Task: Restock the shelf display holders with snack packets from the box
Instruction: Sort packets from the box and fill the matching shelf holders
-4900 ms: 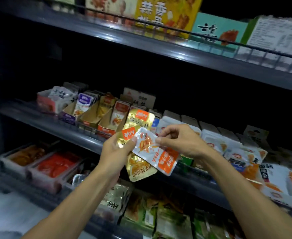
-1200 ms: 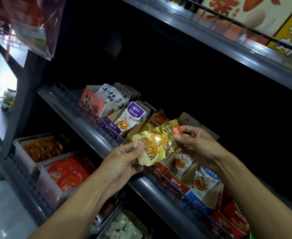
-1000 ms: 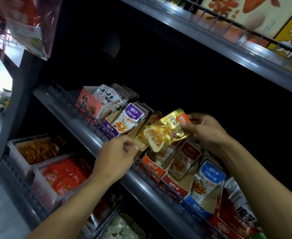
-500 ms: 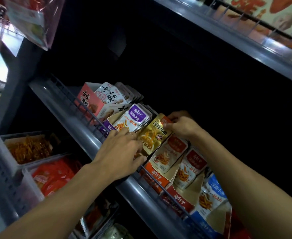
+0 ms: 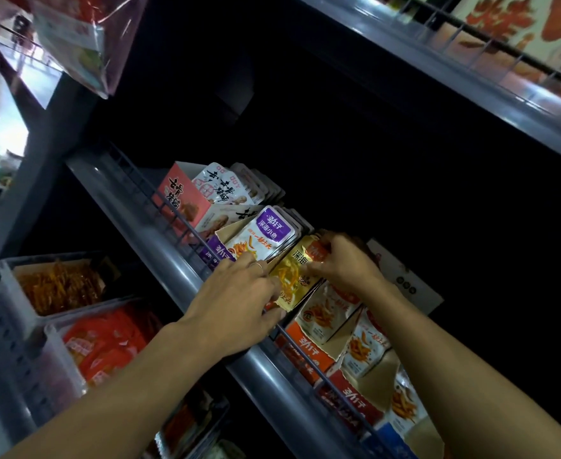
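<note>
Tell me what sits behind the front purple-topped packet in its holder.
Behind the purple-topped packet a row of more packets stands in the same holder; only their top edges show. Their fronts and count are covered, and the shelf behind is too dark to read.

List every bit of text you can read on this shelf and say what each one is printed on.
"深海小鱼": purple-topped packet, beside the gold one.
"深海": gold packet pinched by the right hand; the rest is covered.
"劲仔": orange display holder, printed upside down.
"劲仔": red display holder, also upside down.
Pink box brush lettering: too stylised to read.
Small print elsewhere: too blurred.
</note>
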Action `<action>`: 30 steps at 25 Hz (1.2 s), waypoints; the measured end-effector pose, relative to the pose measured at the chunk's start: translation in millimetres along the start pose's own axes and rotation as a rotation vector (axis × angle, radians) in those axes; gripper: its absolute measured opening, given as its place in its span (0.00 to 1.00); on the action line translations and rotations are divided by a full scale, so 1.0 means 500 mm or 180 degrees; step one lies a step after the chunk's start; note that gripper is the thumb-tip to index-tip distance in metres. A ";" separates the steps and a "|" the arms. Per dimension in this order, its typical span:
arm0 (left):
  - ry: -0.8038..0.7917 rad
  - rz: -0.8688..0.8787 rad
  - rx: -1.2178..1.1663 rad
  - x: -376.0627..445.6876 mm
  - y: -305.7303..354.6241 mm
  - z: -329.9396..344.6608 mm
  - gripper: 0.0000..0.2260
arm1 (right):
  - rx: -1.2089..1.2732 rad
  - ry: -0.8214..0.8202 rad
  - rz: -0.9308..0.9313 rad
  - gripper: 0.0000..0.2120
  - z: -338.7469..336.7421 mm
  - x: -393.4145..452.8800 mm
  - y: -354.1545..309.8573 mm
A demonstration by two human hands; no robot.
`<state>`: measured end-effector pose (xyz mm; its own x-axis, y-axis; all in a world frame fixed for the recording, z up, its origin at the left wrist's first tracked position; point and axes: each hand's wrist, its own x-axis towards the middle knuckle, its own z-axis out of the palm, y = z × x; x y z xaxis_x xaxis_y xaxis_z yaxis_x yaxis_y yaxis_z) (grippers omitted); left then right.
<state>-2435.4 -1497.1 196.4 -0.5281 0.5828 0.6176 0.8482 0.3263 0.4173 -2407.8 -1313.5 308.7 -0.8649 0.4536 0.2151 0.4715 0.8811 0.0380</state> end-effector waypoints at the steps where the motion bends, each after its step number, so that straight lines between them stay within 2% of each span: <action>1: 0.0011 0.0005 -0.0013 0.000 0.000 0.001 0.17 | -0.0036 -0.0014 -0.0006 0.24 0.002 -0.003 -0.002; 5: 0.0027 0.0003 -0.0058 0.001 0.000 0.002 0.17 | 0.0002 0.0106 0.0063 0.24 -0.005 -0.007 -0.007; 11: 0.0025 0.0000 -0.0070 0.004 -0.001 0.003 0.16 | -0.0161 0.0124 0.0080 0.17 0.001 -0.008 0.004; 15: 0.0027 -0.0005 -0.0094 0.006 -0.002 0.004 0.16 | 0.0072 0.0202 0.0087 0.24 0.017 -0.009 0.003; 18: 0.0037 -0.0025 -0.0097 0.006 -0.003 0.007 0.16 | -0.0244 0.0178 -0.0053 0.33 0.029 -0.014 -0.012; 23: 0.0051 -0.0024 -0.0100 0.005 -0.003 0.007 0.16 | -0.0466 0.0177 -0.0042 0.37 0.040 -0.022 -0.031; 30: 0.0084 0.0000 -0.0122 0.005 -0.005 0.007 0.16 | -0.0277 0.0200 0.0121 0.27 0.051 -0.015 -0.031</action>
<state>-2438.6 -1493.7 194.4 -0.5295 0.5629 0.6347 0.8462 0.2972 0.4423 -2413.2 -1327.3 281.8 -0.8348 0.4747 0.2788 0.5193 0.8471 0.1126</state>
